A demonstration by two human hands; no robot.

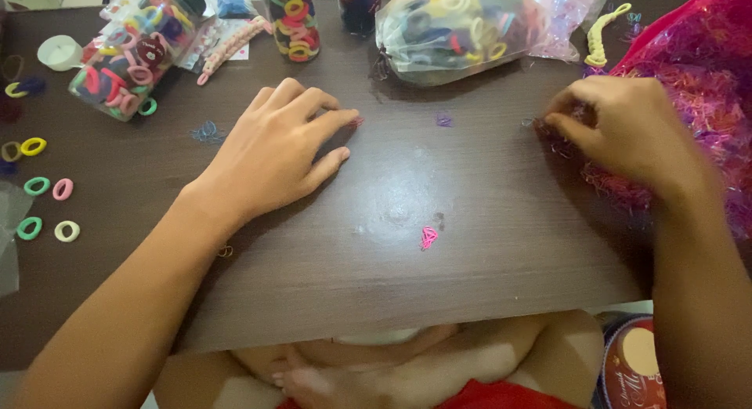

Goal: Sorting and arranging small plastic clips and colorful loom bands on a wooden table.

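My left hand [274, 150] rests palm down on the dark wooden table [470, 260], its fingertips touching a tiny pink elastic band [357, 121]. My right hand [627, 127] pinches at the edge of a big pile of small pink and purple elastic bands [705, 72] on the right. A small purple band [444, 121] lies between the hands. A pink clump of bands [428, 237] sits nearer the table's front edge.
Plastic jars of coloured hair ties [133, 52], [291, 21] and a clear bag of hair ties [450, 29] stand at the back. Loose hair-tie rings [47, 190] lie at the left. A round tin [630, 366] sits below the table edge, beside my legs.
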